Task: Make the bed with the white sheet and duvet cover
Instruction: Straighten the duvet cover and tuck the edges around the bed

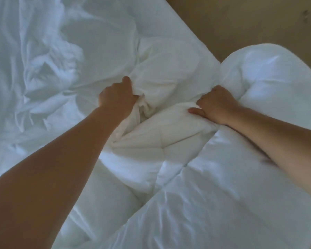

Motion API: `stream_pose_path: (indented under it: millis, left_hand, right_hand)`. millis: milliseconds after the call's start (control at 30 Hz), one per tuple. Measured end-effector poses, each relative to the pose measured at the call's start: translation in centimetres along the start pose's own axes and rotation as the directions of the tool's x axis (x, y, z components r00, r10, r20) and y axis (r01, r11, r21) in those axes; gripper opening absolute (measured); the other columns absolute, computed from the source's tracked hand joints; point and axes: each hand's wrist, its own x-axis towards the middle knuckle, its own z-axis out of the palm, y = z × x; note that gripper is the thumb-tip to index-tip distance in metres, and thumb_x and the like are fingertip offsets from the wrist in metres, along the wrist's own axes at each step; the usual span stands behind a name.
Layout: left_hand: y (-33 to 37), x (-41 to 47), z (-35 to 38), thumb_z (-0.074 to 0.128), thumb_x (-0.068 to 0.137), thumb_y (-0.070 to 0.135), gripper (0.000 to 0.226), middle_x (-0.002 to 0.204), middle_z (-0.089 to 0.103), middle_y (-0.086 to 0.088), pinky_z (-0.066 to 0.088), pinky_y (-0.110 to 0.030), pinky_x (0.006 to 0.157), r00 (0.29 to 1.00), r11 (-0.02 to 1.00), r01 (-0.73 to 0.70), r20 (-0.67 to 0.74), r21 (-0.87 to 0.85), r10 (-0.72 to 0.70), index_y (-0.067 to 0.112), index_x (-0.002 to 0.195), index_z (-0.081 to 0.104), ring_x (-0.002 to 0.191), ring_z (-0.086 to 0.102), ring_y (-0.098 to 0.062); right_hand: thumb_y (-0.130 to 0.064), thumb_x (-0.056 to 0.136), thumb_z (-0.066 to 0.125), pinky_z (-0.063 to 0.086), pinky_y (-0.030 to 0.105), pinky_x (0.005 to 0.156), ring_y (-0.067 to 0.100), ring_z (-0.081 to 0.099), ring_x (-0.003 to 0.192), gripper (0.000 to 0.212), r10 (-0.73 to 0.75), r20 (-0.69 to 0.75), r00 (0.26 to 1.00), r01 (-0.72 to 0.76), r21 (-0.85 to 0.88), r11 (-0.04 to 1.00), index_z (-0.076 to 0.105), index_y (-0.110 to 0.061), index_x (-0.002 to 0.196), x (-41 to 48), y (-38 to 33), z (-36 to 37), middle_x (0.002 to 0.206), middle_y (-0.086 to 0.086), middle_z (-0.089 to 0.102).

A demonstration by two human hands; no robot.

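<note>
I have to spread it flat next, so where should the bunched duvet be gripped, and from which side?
I'd grip the duvet at the gathered ridges flanking its quilted mound, coming from the near side and above. It is heaped there, so its folds stand thick enough to fist. The left hand and right hand clutch such folds, apart.

Duvet on sheet

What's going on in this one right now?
A person is partway through making a bed. The left hand and right hand each grip bunched white cloth, seemingly the duvet cover, on either side of the quilted duvet, which lies heaped near the bed's edge. The sheet beyond is badly wrinkled, so nothing is smoothed out yet.
</note>
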Motion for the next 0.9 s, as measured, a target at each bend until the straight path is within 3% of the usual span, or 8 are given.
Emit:
stream_pose_path:
  millis: [133, 233, 333, 400, 467, 567, 733, 900]
  left_hand:
    - [1.5, 0.0, -1.5, 0.049, 0.094, 0.029, 0.023, 0.087, 0.06, -0.011, 0.037, -0.027, 0.059, 0.974, 0.858, 0.182, 0.206, -0.48, -0.091, 0.007, 0.095, 0.056, 0.076, 0.055, -0.027]
    - [2.0, -2.0, -2.9, 0.054, 0.091, 0.03, 0.025, 0.053, 0.049, 0.003, 0.029, -0.016, 0.037, 0.932, 0.526, 0.357, 0.335, -0.772, -0.14, 0.011, 0.075, 0.06, 0.044, 0.043, -0.01]
    - [1.9, -3.5, -3.2, 0.053, 0.09, 0.03, 0.022, 0.062, 0.057, 0.004, 0.039, -0.024, 0.053, 0.893, 0.272, 0.429, 0.358, -0.862, -0.272, 0.016, 0.075, 0.062, 0.062, 0.056, -0.018]
    - [2.4, -4.6, -2.5, 0.051, 0.089, 0.03, 0.024, 0.089, 0.06, -0.002, 0.042, -0.03, 0.063, 0.954, 0.554, 0.258, 0.117, -0.792, -0.277, 0.011, 0.102, 0.058, 0.087, 0.058, -0.029]
    - [2.8, -6.3, -1.4, 0.055, 0.086, 0.036, 0.05, 0.118, 0.054, -0.015, 0.043, -0.041, 0.081, 0.963, 0.921, -0.132, -0.269, -0.366, 0.032, 0.009, 0.128, 0.047, 0.106, 0.053, -0.035]
    - [1.9, -8.1, 0.0, 0.066, 0.07, 0.046, 0.063, 0.119, 0.06, -0.019, 0.045, -0.045, 0.087, 0.7, 0.77, -0.602, -0.324, 0.209, 0.636, 0.011, 0.123, 0.059, 0.107, 0.058, -0.037]
    - [0.8, -8.8, 0.6, 0.058, 0.079, 0.038, 0.073, 0.141, 0.039, -0.013, 0.04, -0.044, 0.089, 0.931, 0.844, -0.345, 0.035, 0.41, 0.364, 0.017, 0.144, 0.032, 0.125, 0.042, -0.033]
    - [2.1, -8.1, 0.2, 0.043, 0.094, 0.017, 0.026, 0.097, 0.045, -0.007, 0.034, -0.032, 0.059, 0.964, 0.849, -0.259, 0.073, 0.462, 0.254, 0.007, 0.118, 0.041, 0.076, 0.039, -0.021]
  right_hand:
    - [-0.054, 0.095, 0.034, 0.033, 0.032, 0.065, 0.03, 0.065, 0.088, 0.05, 0.188, -0.004, 0.982, -0.181, 0.247, 0.952, 0.062, -0.014, 0.085, -7.5, -1.6, 0.4, 0.091, 0.012, 0.069]
    - [-0.059, 0.093, 0.032, 0.042, 0.029, 0.07, 0.024, 0.065, 0.089, 0.049, 0.328, 0.193, 0.925, -0.379, 0.384, 0.842, 0.062, -0.022, 0.082, -17.6, -4.3, 2.7, 0.088, 0.004, 0.07]
    - [-0.058, 0.09, 0.038, 0.044, 0.031, 0.068, 0.018, 0.062, 0.077, 0.039, 0.425, 0.345, 0.837, -0.547, 0.537, 0.642, 0.054, -0.025, 0.076, -24.4, -9.1, 3.8, 0.072, -0.003, 0.063]
    - [-0.051, 0.091, 0.046, 0.037, 0.031, 0.063, 0.017, 0.054, 0.071, 0.03, 0.445, 0.338, 0.829, -0.558, 0.547, 0.624, 0.045, -0.024, 0.075, -23.9, -10.4, 3.9, 0.07, -0.007, 0.052]
    - [-0.046, 0.087, 0.054, 0.032, 0.03, 0.063, 0.016, 0.046, 0.072, 0.027, 0.489, 0.286, 0.824, -0.543, 0.649, 0.533, 0.043, -0.021, 0.082, -20.6, -9.9, 3.6, 0.077, -0.007, 0.047]
    - [-0.047, 0.082, 0.055, 0.034, 0.029, 0.074, 0.013, 0.047, 0.085, 0.037, 0.437, 0.235, 0.868, -0.415, 0.827, 0.379, 0.046, -0.025, 0.111, -14.6, -9.2, 2.8, 0.097, -0.008, 0.045]
    - [-0.045, 0.093, 0.043, 0.036, 0.029, 0.08, 0.013, 0.05, 0.096, 0.044, 0.225, 0.099, 0.969, -0.187, 0.892, 0.413, 0.042, -0.025, 0.132, -8.0, -11.5, 1.0, 0.109, -0.007, 0.044]
    - [-0.039, 0.096, 0.044, 0.034, 0.024, 0.068, 0.009, 0.05, 0.078, 0.036, 0.171, 0.099, 0.98, -0.155, 0.924, 0.351, 0.046, -0.024, 0.129, -6.0, -12.6, 1.4, 0.094, -0.009, 0.053]
